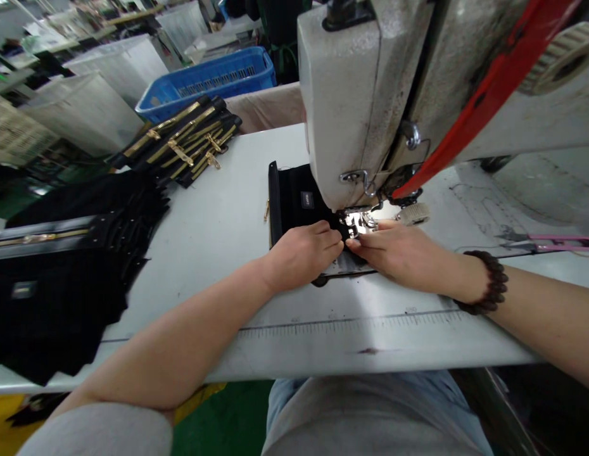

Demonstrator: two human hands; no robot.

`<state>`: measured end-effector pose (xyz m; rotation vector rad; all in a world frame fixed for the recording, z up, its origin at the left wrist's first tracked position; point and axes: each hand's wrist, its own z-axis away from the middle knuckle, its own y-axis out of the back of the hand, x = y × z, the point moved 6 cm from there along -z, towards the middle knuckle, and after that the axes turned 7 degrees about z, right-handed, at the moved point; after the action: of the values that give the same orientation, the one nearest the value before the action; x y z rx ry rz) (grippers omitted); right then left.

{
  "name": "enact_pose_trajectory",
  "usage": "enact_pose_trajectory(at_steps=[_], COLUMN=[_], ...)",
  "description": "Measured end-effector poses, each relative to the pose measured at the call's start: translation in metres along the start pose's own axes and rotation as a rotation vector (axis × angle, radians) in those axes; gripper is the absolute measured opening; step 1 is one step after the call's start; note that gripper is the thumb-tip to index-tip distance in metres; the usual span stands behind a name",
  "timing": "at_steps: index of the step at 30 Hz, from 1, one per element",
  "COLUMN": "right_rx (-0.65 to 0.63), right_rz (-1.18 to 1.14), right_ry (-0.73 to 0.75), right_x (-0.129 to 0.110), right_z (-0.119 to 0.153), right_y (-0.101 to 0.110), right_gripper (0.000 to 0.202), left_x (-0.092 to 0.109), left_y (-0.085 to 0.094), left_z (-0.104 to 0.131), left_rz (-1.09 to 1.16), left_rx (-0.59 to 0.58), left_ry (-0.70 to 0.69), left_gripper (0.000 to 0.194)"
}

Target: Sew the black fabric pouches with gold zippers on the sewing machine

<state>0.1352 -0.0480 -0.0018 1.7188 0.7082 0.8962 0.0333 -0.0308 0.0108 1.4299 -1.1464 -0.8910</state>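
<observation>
A black fabric panel (294, 190) with a zipper strip along its left edge and a small label lies on the sewing machine bed. Its right part runs under the presser foot (354, 223). My left hand (306, 253) rests on the panel with its fingers curled together, gripping the cloth left of the foot. Close by, my right hand (401, 256) pinches the panel's near edge just in front of the foot. Both sets of fingertips almost meet there and cover part of the cloth. The sewing machine head (351, 107) stands over the panel and hides its far right corner.
Black fabric panels (61, 297) are stacked at the left table edge. Behind them lie several black zipper strips (185, 142) with gold pulls. A blue basket (209, 79) stands beyond the table. Pink-handled scissors (555, 242) lie at right. A ruler scale (332, 322) runs along the front.
</observation>
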Motion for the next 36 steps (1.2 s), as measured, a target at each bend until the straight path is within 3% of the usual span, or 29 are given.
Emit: enact_pose_trajectory(at_steps=[3, 7, 14, 22, 31, 36], right_rx=[0.090, 0.248, 0.125, 0.014, 0.013, 0.070], right_rz=[-0.059, -0.051, -0.042, -0.094, -0.023, -0.040], right_ry=[0.019, -0.118, -0.031, -0.071, -0.111, -0.047], right_x=[0.000, 0.010, 0.002, 0.002, 0.003, 0.000], right_z=[0.006, 0.013, 0.006, 0.006, 0.004, 0.005], right_y=[0.017, 0.035, 0.018, 0.010, 0.007, 0.012], right_gripper=[0.030, 0.025, 0.032, 0.028, 0.033, 0.030], left_x=[0.002, 0.003, 0.004, 0.004, -0.010, -0.017], left_y=[0.001, 0.001, 0.000, 0.001, -0.003, -0.003], left_z=[0.001, 0.002, 0.005, 0.007, 0.005, 0.001], left_rz=[-0.005, -0.009, -0.047, -0.071, -0.028, -0.045], left_rx=[-0.038, -0.048, 0.015, 0.068, 0.047, 0.004], left_ry=[0.002, -0.004, -0.057, -0.116, -0.048, -0.010], left_gripper=[0.024, 0.025, 0.028, 0.032, 0.027, 0.023])
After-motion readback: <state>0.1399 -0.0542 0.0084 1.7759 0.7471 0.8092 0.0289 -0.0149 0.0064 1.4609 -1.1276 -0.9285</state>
